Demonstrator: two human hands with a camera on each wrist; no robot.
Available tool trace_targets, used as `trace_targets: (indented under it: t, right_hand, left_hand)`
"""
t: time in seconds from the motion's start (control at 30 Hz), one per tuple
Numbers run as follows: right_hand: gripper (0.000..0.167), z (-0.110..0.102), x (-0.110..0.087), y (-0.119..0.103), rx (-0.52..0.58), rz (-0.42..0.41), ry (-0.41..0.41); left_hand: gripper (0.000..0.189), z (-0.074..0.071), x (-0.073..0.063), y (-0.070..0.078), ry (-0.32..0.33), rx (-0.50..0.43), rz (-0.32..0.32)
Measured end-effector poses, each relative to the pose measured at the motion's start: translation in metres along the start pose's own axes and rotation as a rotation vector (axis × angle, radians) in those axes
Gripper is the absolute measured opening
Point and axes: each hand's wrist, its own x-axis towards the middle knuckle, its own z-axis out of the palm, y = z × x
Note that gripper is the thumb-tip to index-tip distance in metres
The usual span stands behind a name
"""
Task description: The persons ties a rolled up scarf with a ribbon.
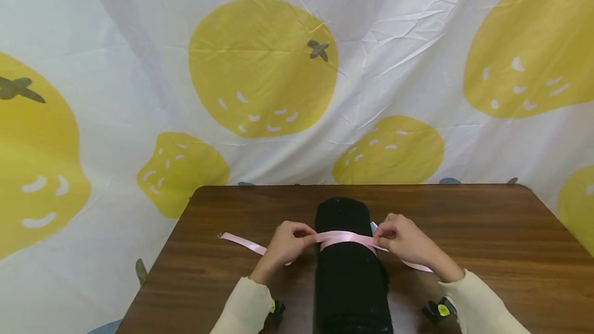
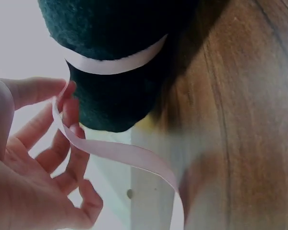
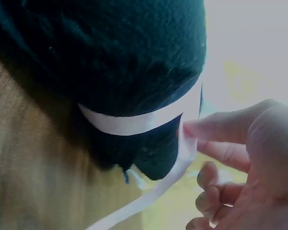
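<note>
A rolled black fuzzy cloth (image 1: 350, 282) lies lengthwise on the table, pointing away from me. Around it, toward its far end, runs a pink satin ribbon (image 1: 345, 237), which crosses over the top. My left hand (image 1: 286, 244) pinches the ribbon between thumb and index finger at the roll's left side; in the left wrist view, the ribbon's tail (image 2: 139, 155) hangs down past the loosely bent other fingers. On the right side, my right hand (image 1: 408, 238) pinches the other length of ribbon, whose tail (image 3: 134, 203) trails down to the table.
The brown wooden table (image 1: 487, 231) has its far edge against a white curtain (image 1: 394, 40) printed with yellow fruit. A small whitish tag (image 3: 136, 177) sticks out at the roll's end. Dark wrist-worn devices (image 1: 438, 311) show beneath both cream sleeves (image 1: 480, 300).
</note>
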Motion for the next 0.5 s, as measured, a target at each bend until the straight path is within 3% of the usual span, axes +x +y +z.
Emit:
trace_targets:
  t: [0.13, 0.23, 0.43, 0.5]
  right_hand:
    - [0.014, -0.003, 0.000, -0.011, 0.003, 0.059, -0.010]
    - [0.009, -0.003, -0.001, -0.018, 0.059, 0.151, -0.012]
    - [0.013, 0.004, -0.002, -0.030, 0.318, 0.403, -0.006]
    - [0.017, 0.006, -0.001, -0.033, 0.416, 0.469, -0.004]
  left_hand:
    - [0.010, 0.001, -0.003, 0.006, 0.079, 0.100, 0.015]
    - [0.009, 0.003, -0.005, 0.013, 0.131, 0.138, -0.026]
    - [0.012, 0.007, -0.008, 0.029, 0.146, 0.077, -0.124]
    - [0.014, 0.008, -0.008, 0.032, 0.137, 0.008, -0.150]
